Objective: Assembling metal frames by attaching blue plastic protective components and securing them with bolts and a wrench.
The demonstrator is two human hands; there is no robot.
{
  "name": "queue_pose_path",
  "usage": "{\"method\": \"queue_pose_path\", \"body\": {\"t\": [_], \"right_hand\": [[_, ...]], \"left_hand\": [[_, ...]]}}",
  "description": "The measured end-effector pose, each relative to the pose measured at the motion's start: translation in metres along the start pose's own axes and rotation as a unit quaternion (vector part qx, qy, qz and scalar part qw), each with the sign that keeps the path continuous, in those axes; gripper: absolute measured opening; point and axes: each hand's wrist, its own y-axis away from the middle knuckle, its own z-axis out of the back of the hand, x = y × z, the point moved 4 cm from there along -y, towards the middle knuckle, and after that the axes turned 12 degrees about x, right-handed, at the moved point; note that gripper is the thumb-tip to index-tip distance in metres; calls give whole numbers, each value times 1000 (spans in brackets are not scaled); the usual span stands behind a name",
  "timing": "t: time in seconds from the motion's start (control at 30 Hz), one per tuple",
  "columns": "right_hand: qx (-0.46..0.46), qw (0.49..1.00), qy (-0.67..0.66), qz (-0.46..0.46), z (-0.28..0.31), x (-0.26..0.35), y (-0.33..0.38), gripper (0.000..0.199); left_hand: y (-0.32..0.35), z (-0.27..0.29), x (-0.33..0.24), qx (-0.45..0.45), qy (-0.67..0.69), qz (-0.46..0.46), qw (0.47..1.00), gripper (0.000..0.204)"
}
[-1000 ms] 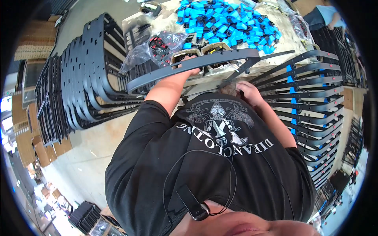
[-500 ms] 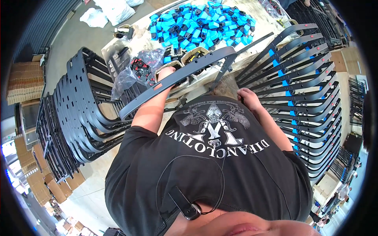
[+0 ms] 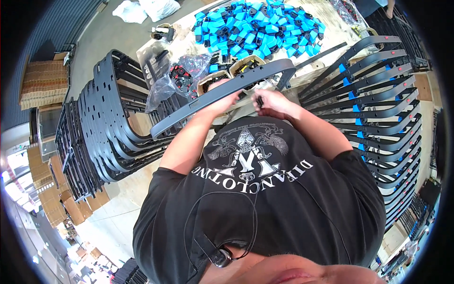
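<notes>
Crossing over the left hand (image 3: 230, 100), grip unclear, a dark frame (image 3: 215, 94) near the right hand (image 3: 274, 101), pinching a black part (image 3: 259, 101)

head-worn fisheye, close overhead, facing down

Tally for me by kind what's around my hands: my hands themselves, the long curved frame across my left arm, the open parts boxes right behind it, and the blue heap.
Hands (left hand, right hand): 2
Curved frame: 1
Open boxes: 2
Blue heap: 1
Total: 6
</notes>
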Motion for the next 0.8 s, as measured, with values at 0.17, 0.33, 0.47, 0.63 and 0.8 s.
{"method": "queue_pose_path", "body": {"t": [0.17,0.33,0.47,0.63,0.8], "right_hand": [[9,995,-95,35,-42,23,-9,23],[102,994,16,-39,19,11,18,20],[29,999,21,-29,63,18,82,16],[-223,971,-6,85,167,63,95,27],[-506,703,500,-12,186,195,66,73]], "left_hand": [[15,-34,-33,-32,-180,-145,972,30],[43,-20,-34,-57,-280,-26,958,34],[60,-9,37,-85,-111,45,989,29],[72,-21,105,-171,-28,89,981,22],[63,-35,81,-163,-32,87,982,22]]}}
